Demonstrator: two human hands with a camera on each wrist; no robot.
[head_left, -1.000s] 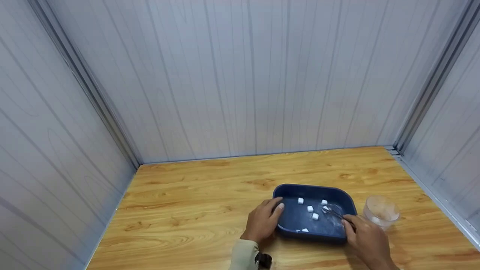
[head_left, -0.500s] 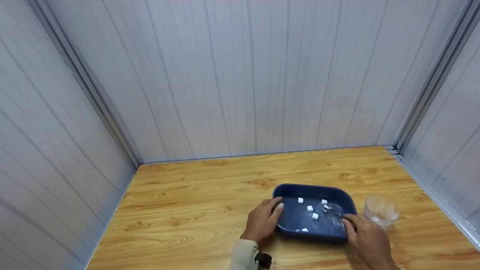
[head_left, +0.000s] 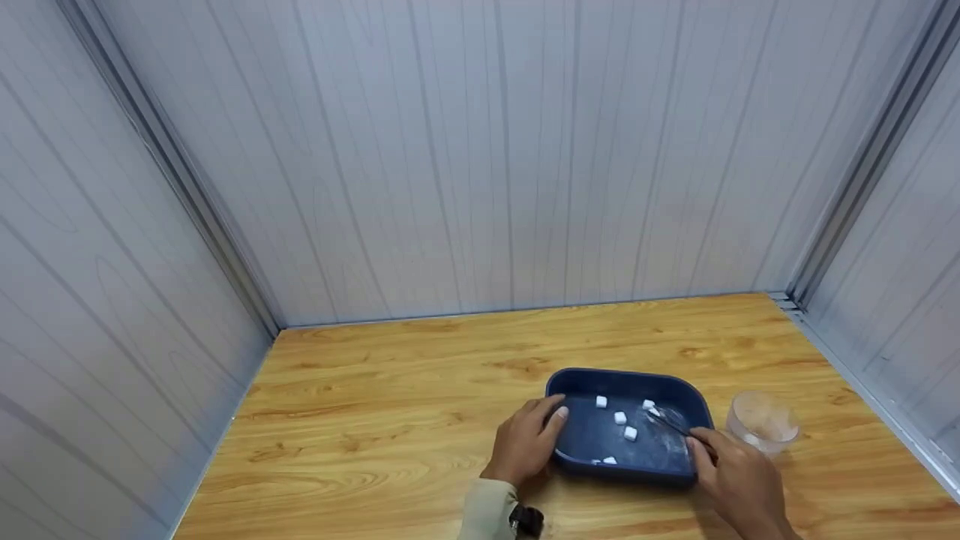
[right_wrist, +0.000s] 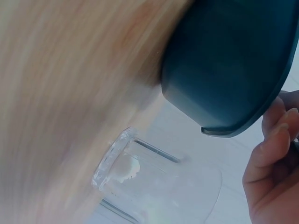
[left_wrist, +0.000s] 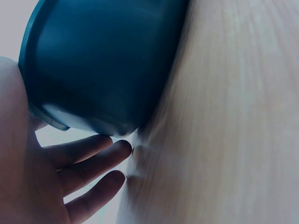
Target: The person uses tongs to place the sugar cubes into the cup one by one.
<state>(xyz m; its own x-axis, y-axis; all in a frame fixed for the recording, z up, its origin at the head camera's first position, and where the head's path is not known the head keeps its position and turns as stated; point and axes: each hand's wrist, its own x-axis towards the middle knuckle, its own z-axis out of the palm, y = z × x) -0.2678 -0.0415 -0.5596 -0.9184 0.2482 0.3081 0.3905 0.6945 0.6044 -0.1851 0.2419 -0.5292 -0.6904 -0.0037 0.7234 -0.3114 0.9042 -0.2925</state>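
Observation:
A dark blue tray point(head_left: 652, 457) rests on the wooden table with several small white cubes point(head_left: 620, 418) inside. My left hand point(head_left: 523, 442) holds its left end, thumb over the rim; in the left wrist view, three fingers point(left_wrist: 96, 163) extend beside the outer wall. My right hand point(head_left: 739, 480) pinches dark, slim tweezers point(head_left: 673, 427) above the tray's right side. Their tips are at a white piece point(head_left: 653, 412) beside another cube. In the right wrist view the curled fingers point(right_wrist: 271, 154) show by the rim, while the tray wall hides the tweezer tips.
A clear cup point(head_left: 763, 424) stands just right of the tray, close to the right hand; something white point(right_wrist: 125, 169) shows near its base. White fragments point(head_left: 609, 460) lie along the tray's near edge. Pale panels point(head_left: 465, 150) enclose the wooden table point(head_left: 360, 420) at the back and sides.
The tweezer tips and the white piece by them shift slightly, nearer the cube behind. My left hand and the tray stay in place.

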